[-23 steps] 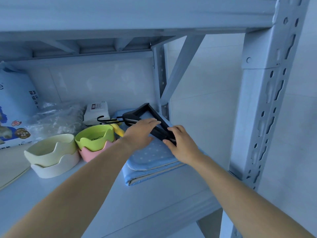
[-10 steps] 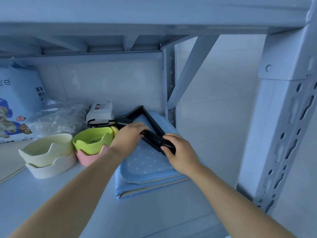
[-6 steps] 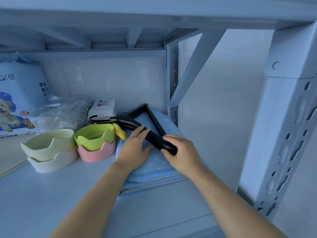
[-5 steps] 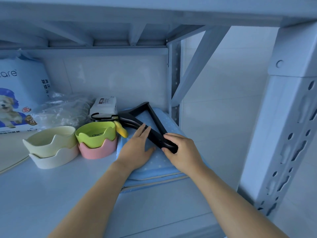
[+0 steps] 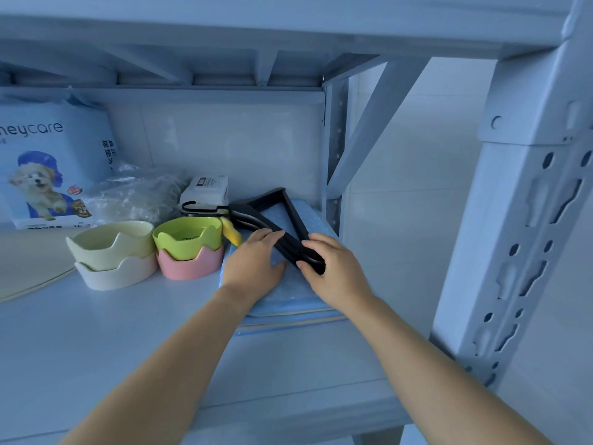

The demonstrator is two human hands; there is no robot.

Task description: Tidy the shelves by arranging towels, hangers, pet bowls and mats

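Note:
A stack of black hangers (image 5: 272, 208) lies on folded blue dotted mats (image 5: 298, 293) at the right end of the shelf, hooks pointing left. My right hand (image 5: 333, 268) grips the hangers' near end. My left hand (image 5: 253, 264) lies flat on the mat, fingertips touching the hangers' left arm. Left of the mats, a green pet bowl (image 5: 187, 237) sits in a pink one (image 5: 189, 264), and a pale yellow bowl (image 5: 110, 240) sits in a cream one (image 5: 112, 273).
A blue pet-pad bag (image 5: 48, 168), a clear plastic bag (image 5: 138, 195) and a white wipes pack (image 5: 205, 187) stand along the back. A beige mat (image 5: 29, 261) lies at far left. The shelf post (image 5: 519, 252) rises at right; the upper shelf hangs low overhead.
My left hand came off the hangers and settled flat on the mat beside them. My right hand kept its grip. The view shifted slightly left.

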